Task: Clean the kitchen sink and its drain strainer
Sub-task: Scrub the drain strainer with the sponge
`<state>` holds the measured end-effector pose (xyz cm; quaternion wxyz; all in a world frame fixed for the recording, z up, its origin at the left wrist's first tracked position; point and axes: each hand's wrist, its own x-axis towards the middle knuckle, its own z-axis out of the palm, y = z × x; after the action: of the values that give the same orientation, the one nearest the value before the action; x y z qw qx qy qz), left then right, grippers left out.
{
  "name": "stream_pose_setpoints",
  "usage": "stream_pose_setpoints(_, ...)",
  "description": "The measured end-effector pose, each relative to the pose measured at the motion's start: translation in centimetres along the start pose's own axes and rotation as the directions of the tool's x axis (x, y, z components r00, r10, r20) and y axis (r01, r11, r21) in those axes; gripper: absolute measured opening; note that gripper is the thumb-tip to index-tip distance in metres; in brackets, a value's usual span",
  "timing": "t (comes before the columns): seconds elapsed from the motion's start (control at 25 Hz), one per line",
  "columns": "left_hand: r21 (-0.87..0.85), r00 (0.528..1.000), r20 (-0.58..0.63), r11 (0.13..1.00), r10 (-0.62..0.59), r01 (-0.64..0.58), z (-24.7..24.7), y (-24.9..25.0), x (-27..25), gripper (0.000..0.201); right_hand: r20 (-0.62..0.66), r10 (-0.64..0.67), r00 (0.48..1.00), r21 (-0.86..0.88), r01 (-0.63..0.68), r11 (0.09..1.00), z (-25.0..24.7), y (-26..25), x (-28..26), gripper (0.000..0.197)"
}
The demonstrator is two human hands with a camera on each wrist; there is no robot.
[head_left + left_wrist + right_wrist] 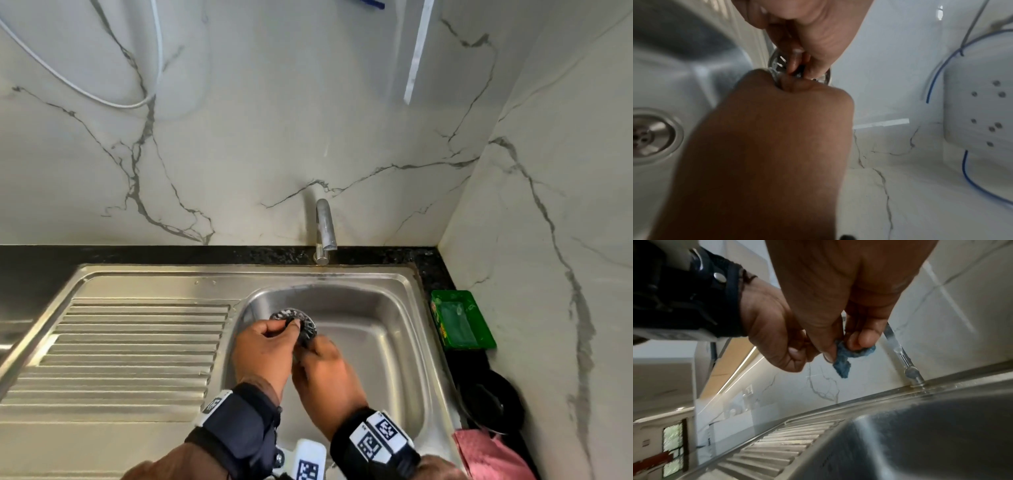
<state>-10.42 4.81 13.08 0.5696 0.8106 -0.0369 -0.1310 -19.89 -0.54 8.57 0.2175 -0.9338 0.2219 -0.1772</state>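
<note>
Strainer scrubbing underway: left hand (263, 346) grips round perforated metal strainer (301, 323); right hand (325, 366) pinches blue cloth (844, 356). Steel sink (394, 342) remains uncleaned, by judgement.

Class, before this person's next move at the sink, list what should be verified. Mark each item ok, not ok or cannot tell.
1. The strainer is out of the drain: ok, the drain opening is uncovered.
2. The strainer is held over the sink basin: ok.
3. The left hand grips the strainer: ok.
4. The right hand has the blue cloth: ok, it is pinched in the fingertips.
5. The strainer is clean: cannot tell, since it is blurred and partly covered by fingers.
6. The faucet is off: cannot tell, though no clear stream shows.
</note>
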Motion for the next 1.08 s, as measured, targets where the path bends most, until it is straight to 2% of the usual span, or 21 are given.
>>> stream_pose_setpoints(0.2,-0.155,0.985,0.136,0.980,-0.104,0.125,-0.6,-0.4,1.2,0.011,-0.161,0.065,0.985,0.043,-0.059,0.997,-0.8,0.0,0.0,0.025)
stream_pose_setpoints(0.28,-0.225,0.959,0.231,0.949,-0.166,0.219,-0.7,-0.4,1.3,0.009,-0.147,0.111,0.983,0.018,-0.109,0.994,-0.3,-0.3,-0.2,0.024)
stream_pose_setpoints(0.36,-0.278,0.930,0.304,0.915,-0.206,0.293,-0.7,-0.6,1.2,0.010,-0.144,0.149,0.978,0.072,-0.140,0.988,0.2,-0.7,-0.5,0.020)
stream_pose_setpoints(0.44,-0.284,0.916,0.343,0.907,-0.207,0.311,-0.9,-0.9,1.3,0.011,-0.193,0.156,0.969,0.118,-0.134,0.984,0.3,-0.9,-0.7,0.019)
stream_pose_setpoints(0.52,-0.291,0.895,0.390,0.893,-0.216,0.342,-1.2,-1.3,1.6,0.012,-0.217,0.177,0.960,0.066,-0.167,0.984,0.7,-1.1,-1.2,0.020)
stream_pose_setpoints(0.6,-0.279,0.876,0.433,0.892,-0.214,0.356,-1.4,-1.7,2.2,0.014,-0.144,0.235,0.961,0.050,-0.230,0.972,1.5,-1.6,-1.9,0.022)
stream_pose_setpoints(0.68,-0.224,0.884,0.433,0.928,-0.179,0.297,-1.9,-2.1,3.1,0.017,-0.076,0.265,0.961,0.153,-0.251,0.956,2.2,-1.7,-2.3,0.018)
stream_pose_setpoints(0.76,-0.177,0.917,0.384,0.966,-0.107,0.187,-2.8,-2.8,4.7,0.016,-0.111,0.298,0.948,0.231,-0.267,0.936,2.2,-1.5,-2.7,0.013)
stream_pose_setpoints(0.8,-0.119,0.936,0.351,0.990,-0.035,0.082,-3.3,-3.1,5.8,0.014,-0.128,0.333,0.934,0.239,-0.296,0.925,2.0,-1.1,-3.1,0.014)
stream_pose_setpoints(0.84,-0.006,0.944,0.322,0.997,0.076,-0.078,-4.0,-3.5,7.1,0.014,-0.141,0.374,0.917,0.243,-0.334,0.911,2.0,-0.7,-3.3,0.016)
stream_pose_setpoints(0.88,0.158,0.929,0.314,0.954,0.196,-0.255,-4.8,-3.8,8.7,0.014,-0.151,0.408,0.900,0.240,-0.367,0.899,1.9,-0.3,-3.4,0.016)
stream_pose_setpoints(0.92,0.315,0.896,0.332,0.860,0.297,-0.402,-5.6,-4.2,10.5,0.014,-0.157,0.435,0.887,0.237,-0.394,0.888,1.8,0.0,-3.5,0.017)
stream_pose_setpoints(0.96,0.439,0.864,0.366,0.754,0.346,-0.488,-6.3,-4.4,12.4,0.015,-0.166,0.456,0.874,0.235,-0.414,0.879,1.7,0.3,-3.6,0.017)
stream_pose_setpoints(1.0,0.528,0.847,0.399,0.668,0.351,-0.525,-6.9,-4.7,14.3,0.017,-0.165,0.464,0.871,0.232,-0.423,0.876,1.7,0.4,-3.7,0.018)
stream_pose_setpoints(1.08,0.638,0.850,0.433,0.564,0.299,-0.524,-8.3,-5.6,17.7,0.020,-0.135,0.463,0.876,0.234,-0.426,0.874,1.8,0.4,-3.6,0.020)
